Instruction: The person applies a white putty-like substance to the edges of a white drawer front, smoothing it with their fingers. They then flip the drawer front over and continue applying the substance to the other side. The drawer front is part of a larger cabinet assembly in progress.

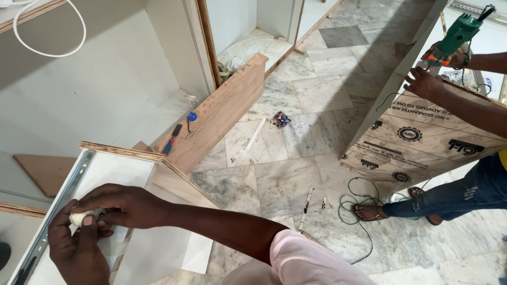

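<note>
My left hand (76,248) and my right hand (124,206) meet over a white plywood drawer box (121,169) at the lower left. Together they pinch a small pale wad or roll (79,217), seemingly tape, right beside the drawer's metal slide rail (58,206). My right forearm crosses the drawer from a pink sleeve (306,261). What the wad is exactly stays unclear.
A white cabinet carcass (105,79) with a plywood-edged panel (222,116) stands behind; a screwdriver (171,140) lies inside. Another person (465,195) at right holds a green power drill (457,34) against a tilted plywood board (422,142). A green cord (354,203) coils on the marble floor.
</note>
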